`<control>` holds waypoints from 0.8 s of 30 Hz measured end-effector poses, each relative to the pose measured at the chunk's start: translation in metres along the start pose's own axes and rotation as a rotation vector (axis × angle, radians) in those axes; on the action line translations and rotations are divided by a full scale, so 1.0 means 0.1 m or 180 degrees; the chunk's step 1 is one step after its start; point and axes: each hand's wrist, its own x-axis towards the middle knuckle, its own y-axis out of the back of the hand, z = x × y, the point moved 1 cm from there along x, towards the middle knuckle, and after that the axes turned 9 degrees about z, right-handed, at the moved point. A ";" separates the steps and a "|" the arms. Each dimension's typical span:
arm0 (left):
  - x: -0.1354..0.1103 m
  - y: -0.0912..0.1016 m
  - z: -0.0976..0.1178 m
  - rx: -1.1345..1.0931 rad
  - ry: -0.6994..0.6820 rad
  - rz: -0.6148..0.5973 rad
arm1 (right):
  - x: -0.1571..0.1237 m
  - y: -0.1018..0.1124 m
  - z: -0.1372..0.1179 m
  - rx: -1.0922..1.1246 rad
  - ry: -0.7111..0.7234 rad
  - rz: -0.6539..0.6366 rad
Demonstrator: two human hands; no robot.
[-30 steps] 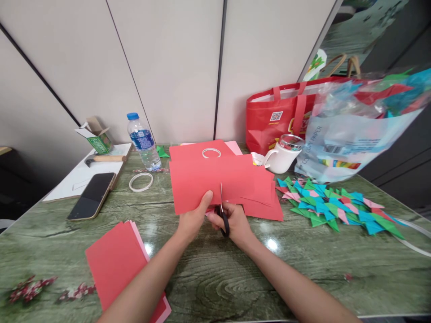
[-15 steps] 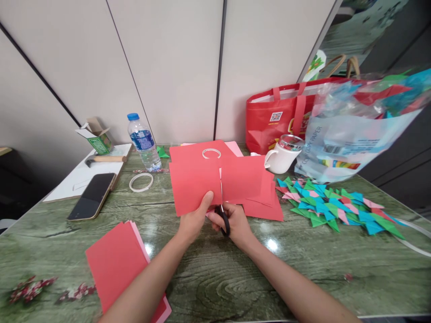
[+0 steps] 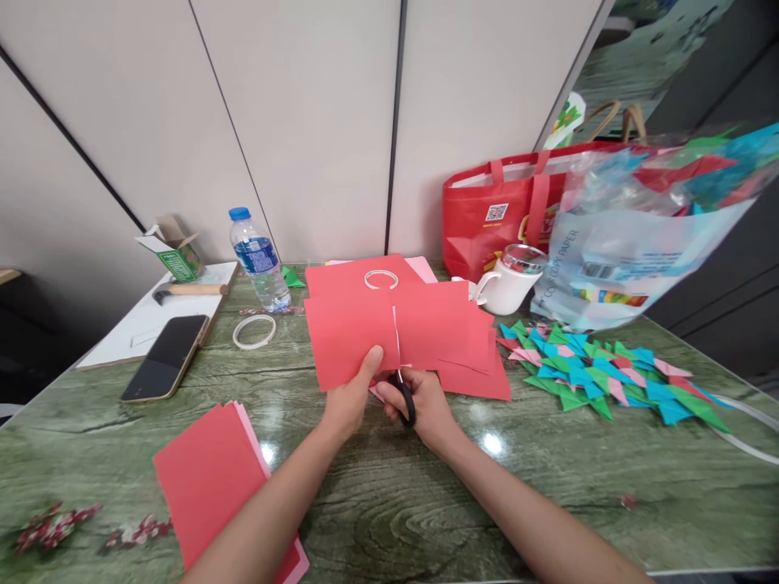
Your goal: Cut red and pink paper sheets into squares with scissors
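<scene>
My left hand (image 3: 353, 391) grips the lower edge of a red sheet of paper (image 3: 346, 337), its thumb lying on the front. The black-handled scissors (image 3: 406, 405) are in my right hand (image 3: 423, 401), their blades pointing away from me at a slit that runs up the middle of the sheet. My right fingers are partly hidden behind the handles and the paper. More red sheets (image 3: 475, 385) lie on the table behind the held one, with a roll of white tape (image 3: 381, 272) on top.
Red and pink paper (image 3: 207, 478) lies front left. Behind are a phone (image 3: 165, 357), a hammer (image 3: 191, 289), a water bottle (image 3: 260, 264) and another tape roll (image 3: 254, 320). To the right stand a white mug (image 3: 508, 288), a red bag (image 3: 475, 215), a plastic bag (image 3: 614, 268) and folded paper pieces (image 3: 602, 369).
The slit in the red sheet looks a little more open at the blades, and its right half has bent slightly. My hands stay almost in place; the view has shifted slightly.
</scene>
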 end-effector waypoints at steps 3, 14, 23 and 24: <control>0.00 -0.02 0.03 -0.0218 0.0171 -0.0305 | 0.01 0.00 0.04 0.0051 0.0004 0.0062; 0.02 -0.10 -0.01 -0.0885 0.0529 -0.1165 | 0.19 0.16 0.04 0.0758 0.0117 0.0872; 0.09 -0.04 -0.07 -0.0236 -0.0113 -0.0575 | 0.16 0.15 0.05 0.0589 0.0165 0.0848; 0.10 -0.03 -0.07 -0.0015 -0.0228 -0.0759 | 0.16 0.14 0.06 0.0599 0.0201 0.0869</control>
